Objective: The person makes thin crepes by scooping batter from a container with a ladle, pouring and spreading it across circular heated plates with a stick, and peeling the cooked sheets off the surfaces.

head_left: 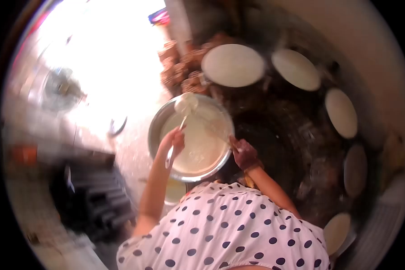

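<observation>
A wide metal bowl (229,126) of creamy white liquid (191,139) sits in front of me. My left hand (173,140) is closed around the handle of a ladle (183,121). The ladle's head, coated in white, is over the far part of the bowl. At the bowl's right rim, my right hand (246,154) is closed and looks darker, perhaps gloved. From it a thin stick-like tool (219,134) points into the bowl, but blur hides its kind.
Several pale round discs (233,65) stand around a dark round area (274,135) on the right. Reddish-brown stacked pieces (180,67) lie beyond the bowl. A smaller container (174,192) of pale liquid is by its near side. Dark ridged objects (94,198) lie at left.
</observation>
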The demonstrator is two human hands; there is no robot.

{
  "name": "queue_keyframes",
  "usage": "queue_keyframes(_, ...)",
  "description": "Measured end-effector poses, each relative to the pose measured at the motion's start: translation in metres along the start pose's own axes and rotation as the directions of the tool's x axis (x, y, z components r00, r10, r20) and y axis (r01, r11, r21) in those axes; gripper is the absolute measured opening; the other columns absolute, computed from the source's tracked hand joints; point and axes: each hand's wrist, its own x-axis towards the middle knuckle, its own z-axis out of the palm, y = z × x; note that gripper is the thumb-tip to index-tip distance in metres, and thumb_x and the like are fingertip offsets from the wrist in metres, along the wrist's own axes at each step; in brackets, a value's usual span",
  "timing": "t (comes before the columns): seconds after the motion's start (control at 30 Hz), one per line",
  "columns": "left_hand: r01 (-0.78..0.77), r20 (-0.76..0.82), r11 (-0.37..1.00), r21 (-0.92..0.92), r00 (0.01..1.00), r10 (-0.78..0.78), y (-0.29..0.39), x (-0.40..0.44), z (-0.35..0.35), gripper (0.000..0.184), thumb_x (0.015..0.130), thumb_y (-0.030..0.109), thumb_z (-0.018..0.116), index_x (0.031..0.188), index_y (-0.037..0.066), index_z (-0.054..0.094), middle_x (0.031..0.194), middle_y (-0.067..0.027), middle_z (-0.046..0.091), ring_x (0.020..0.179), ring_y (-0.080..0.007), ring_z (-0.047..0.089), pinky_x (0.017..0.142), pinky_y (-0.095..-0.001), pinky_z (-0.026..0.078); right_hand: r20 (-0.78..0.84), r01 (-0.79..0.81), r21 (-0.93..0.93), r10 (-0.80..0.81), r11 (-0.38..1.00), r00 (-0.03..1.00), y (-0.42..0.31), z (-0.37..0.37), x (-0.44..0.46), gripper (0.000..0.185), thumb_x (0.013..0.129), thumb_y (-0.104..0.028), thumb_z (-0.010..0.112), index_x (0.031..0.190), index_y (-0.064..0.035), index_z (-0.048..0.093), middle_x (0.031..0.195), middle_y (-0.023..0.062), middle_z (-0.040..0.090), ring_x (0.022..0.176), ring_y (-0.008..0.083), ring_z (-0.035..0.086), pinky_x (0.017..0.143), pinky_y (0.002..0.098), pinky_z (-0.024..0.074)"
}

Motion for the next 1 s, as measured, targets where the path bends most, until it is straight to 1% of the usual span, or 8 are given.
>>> queue_keyframes(0.27,0.400,0.168,0.889,0.222,0.883,-0.439,-0.069,0.117,0.097,0.017,0.097,0.020,0.043,0.107,0.011,0.054,0.052,0.0069,0.033,0.038,-0.0047,0.033,0.033,-0.0198,0.026,-0.235,-0.502,0.055,0.500,0.863,0.834,0.061,-0.024,-0.106,0.047,0.084,-0.024,0.061,0.129,-0.0262,0.050,0.094,0.0083,0.061,0.078,0.0288,0.062,0.068,0.0383,0.0517)
queue_keyframes(0.43,-0.092,0.311,0.598,0.796,0.910,-0.274,-0.184,0.127,0.208,0.042,0.096,0.015,0.041,0.138,0.010,0.038,0.053,0.0011,0.037,0.038,-0.0077,0.037,0.035,-0.0192,0.031,-0.517,-0.557,0.148,0.544,0.817,0.661,0.125,-0.078,-0.176,0.050,0.083,-0.023,0.062,0.132,-0.0204,0.049,0.101,0.0062,0.064,0.085,0.0268,0.063,0.074,0.0355,0.0522)
queue_keyframes(0.57,0.228,0.345,0.656,0.720,0.702,-0.623,-0.293,0.209,0.291,0.037,0.096,0.014,0.042,0.133,0.007,0.042,0.053,0.0035,0.036,0.036,-0.0072,0.033,0.033,-0.0203,0.028,-0.499,-0.817,-0.132,0.675,0.561,0.544,0.188,-0.058,-0.243,0.047,0.083,-0.020,0.064,0.128,-0.0157,0.052,0.108,0.0069,0.065,0.090,0.0253,0.064,0.077,0.0342,0.0521)
queue_keyframes(0.63,0.883,0.099,0.408,0.233,0.396,-0.913,-0.353,0.265,0.344,0.035,0.096,0.015,0.043,0.130,0.006,0.043,0.055,0.0036,0.036,0.036,-0.0076,0.032,0.034,-0.0206,0.027,-0.416,-0.890,-0.316,0.795,0.330,0.442,0.205,-0.055,-0.292,0.042,0.083,-0.015,0.064,0.124,-0.0158,0.056,0.109,0.0088,0.064,0.094,0.0252,0.064,0.079,0.0341,0.0518)
queue_keyframes(0.67,0.885,0.095,0.380,0.270,0.368,-0.925,-0.371,0.263,0.367,0.035,0.096,0.015,0.043,0.130,0.006,0.043,0.055,0.0036,0.036,0.036,-0.0076,0.032,0.034,-0.0206,0.027,-0.585,-0.884,-0.180,0.676,0.432,0.449,0.206,-0.075,-0.321,0.045,0.085,-0.025,0.062,0.127,-0.0114,0.053,0.096,0.0091,0.064,0.081,0.0245,0.063,0.071,0.0335,0.0517)
queue_keyframes(0.77,0.593,0.172,0.352,0.724,0.339,-0.925,-0.425,0.242,0.435,0.032,0.096,0.017,0.043,0.127,0.009,0.047,0.058,0.0025,0.040,0.039,-0.0078,0.037,0.035,-0.0209,0.027,-0.439,-0.909,-0.412,0.888,-0.064,0.137,0.210,-0.084,-0.432,0.042,0.084,-0.026,0.063,0.123,-0.0122,0.056,0.100,0.0054,0.065,0.077,0.0228,0.063,0.066,0.0347,0.0518)
queue_keyframes(0.83,-0.218,0.324,0.247,0.944,0.484,-0.813,-0.444,0.212,0.482,0.035,0.097,0.016,0.041,0.130,0.006,0.042,0.057,0.0034,0.038,0.039,-0.0067,0.034,0.036,-0.0210,0.027,-0.516,-0.907,-0.376,0.856,-0.190,0.035,0.198,-0.142,-0.440,0.041,0.086,-0.026,0.060,0.125,-0.0140,0.055,0.095,0.0070,0.063,0.077,0.0246,0.062,0.065,0.0364,0.0514)
queue_keyframes(1.0,-0.030,0.217,0.216,0.976,0.242,-0.946,-0.591,0.241,0.548,0.019,0.096,0.018,0.043,0.111,0.007,0.048,0.058,0.0042,0.038,0.041,-0.0065,0.036,0.038,-0.0231,0.032,-0.758,-0.997,0.066,0.652,0.036,-0.027,0.256,-0.251,-0.414,0.038,0.087,-0.025,0.056,0.126,-0.0221,0.055,0.089,0.0103,0.061,0.076,0.0284,0.061,0.064,0.0400,0.0510)
